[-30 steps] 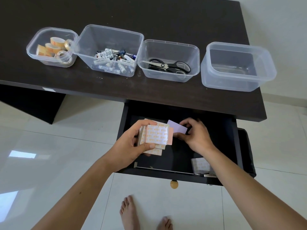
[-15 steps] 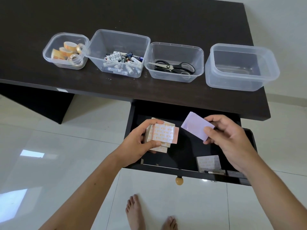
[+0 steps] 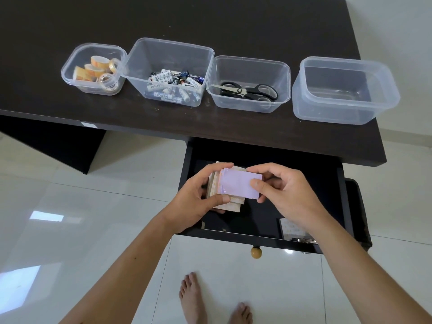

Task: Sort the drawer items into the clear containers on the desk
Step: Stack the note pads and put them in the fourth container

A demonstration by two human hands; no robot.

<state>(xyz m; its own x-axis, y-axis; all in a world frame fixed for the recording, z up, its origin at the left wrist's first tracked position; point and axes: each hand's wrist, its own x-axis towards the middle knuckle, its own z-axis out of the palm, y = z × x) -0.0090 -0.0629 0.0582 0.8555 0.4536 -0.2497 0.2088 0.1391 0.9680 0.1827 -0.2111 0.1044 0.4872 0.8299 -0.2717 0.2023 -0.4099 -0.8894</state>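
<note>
Above the open drawer (image 3: pixel 264 236), my left hand (image 3: pixel 196 199) grips a stack of small sticky-note pads (image 3: pixel 230 205) with an orange print. My right hand (image 3: pixel 282 190) pinches a lilac pad (image 3: pixel 238 184) and holds it flat on top of that stack. One more printed pad (image 3: pixel 291 228) lies in the drawer's front right corner, partly hidden by my right wrist. Four clear containers stand in a row on the dark desk: tape rolls (image 3: pixel 95 70), batteries (image 3: pixel 173 86), scissors (image 3: pixel 247 90), and an empty one (image 3: pixel 343 90) at the right.
The dark desk (image 3: pixel 210 24) fills the upper view, its front edge just above the drawer. A round wooden knob (image 3: pixel 256 253) sticks out from the drawer front. White glossy floor tiles and my bare feet (image 3: pixel 210 302) are below.
My right hand lifted the lilac pad out of the drawer, carried it left and laid it on the stack in my left hand. The left hand kept its grip.
</note>
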